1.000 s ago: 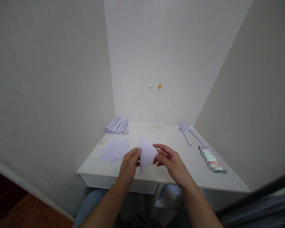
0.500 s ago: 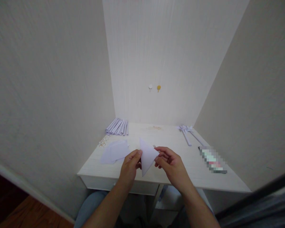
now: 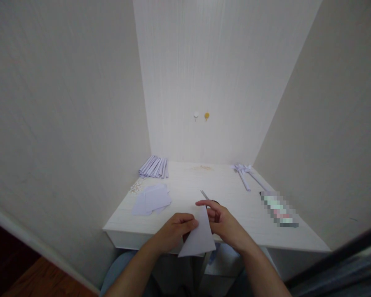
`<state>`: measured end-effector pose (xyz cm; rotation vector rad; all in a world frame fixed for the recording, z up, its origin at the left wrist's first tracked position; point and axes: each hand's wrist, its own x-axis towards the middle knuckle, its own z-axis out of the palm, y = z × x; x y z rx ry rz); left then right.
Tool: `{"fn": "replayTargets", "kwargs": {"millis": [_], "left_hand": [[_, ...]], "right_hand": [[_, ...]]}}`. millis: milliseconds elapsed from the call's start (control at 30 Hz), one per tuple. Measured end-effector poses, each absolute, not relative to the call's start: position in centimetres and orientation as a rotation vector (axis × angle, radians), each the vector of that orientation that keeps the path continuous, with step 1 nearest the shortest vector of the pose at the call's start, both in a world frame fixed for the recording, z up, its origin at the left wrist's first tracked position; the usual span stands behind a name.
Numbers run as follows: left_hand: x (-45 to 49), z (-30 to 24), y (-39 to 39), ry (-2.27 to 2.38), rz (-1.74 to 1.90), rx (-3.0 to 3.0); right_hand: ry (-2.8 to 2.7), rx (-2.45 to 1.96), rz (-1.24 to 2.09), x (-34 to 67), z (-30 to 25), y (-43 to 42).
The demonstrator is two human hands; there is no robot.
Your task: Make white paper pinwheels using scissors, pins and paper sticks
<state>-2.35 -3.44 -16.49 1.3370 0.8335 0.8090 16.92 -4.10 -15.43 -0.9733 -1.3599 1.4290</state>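
Note:
Both my hands hold a folded white paper triangle (image 3: 200,240) over the front edge of the white desk (image 3: 253,222). My left hand (image 3: 174,230) pinches its left edge with closed fingers. My right hand (image 3: 224,220) grips its right side, fingers curled. The triangle's broad end hangs down past the desk edge. Just behind my right hand lie scissors (image 3: 205,195), only the blade tips showing.
Loose white sheets (image 3: 151,199) lie at the desk's left, with small beads (image 3: 136,187) beside them. A row of rolled paper strips (image 3: 153,166) sits at the back left. Paper bow and sticks (image 3: 244,173) lie back right. A blurred flat packet (image 3: 278,209) lies right. Walls enclose three sides.
Both hands have drawn back toward me and lower, and the triangle has turned so its broad end points down over the desk edge. The scissors tips now show.

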Motion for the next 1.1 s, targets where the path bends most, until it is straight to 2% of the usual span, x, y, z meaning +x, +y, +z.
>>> {"fn": "replayTargets", "kwargs": {"millis": [300,467,767,933,1100], "left_hand": [[-3.7,-17.4,-2.5,0.990,1.087,1.200],[-2.9,-15.8,-1.0,1.011,1.298,1.063],[-2.5,-8.1,3.7,1.066,1.446,1.429],[-1.8,-4.9,5.7,1.142,1.513,1.819],[-0.7,-3.2,8.6,0.838,1.638,1.489]], "right_hand": [[-1.076,-1.140,1.160,17.2,-17.1,-2.3],[-0.993,-1.140,1.137,16.2,-17.0,-1.7],[-1.324,-1.055,0.994,16.2,-11.2,1.6],[-1.451,-0.968,0.943,16.2,-7.8,4.6],[-1.447,-0.867,0.961,15.8,-5.0,6.9]]}}
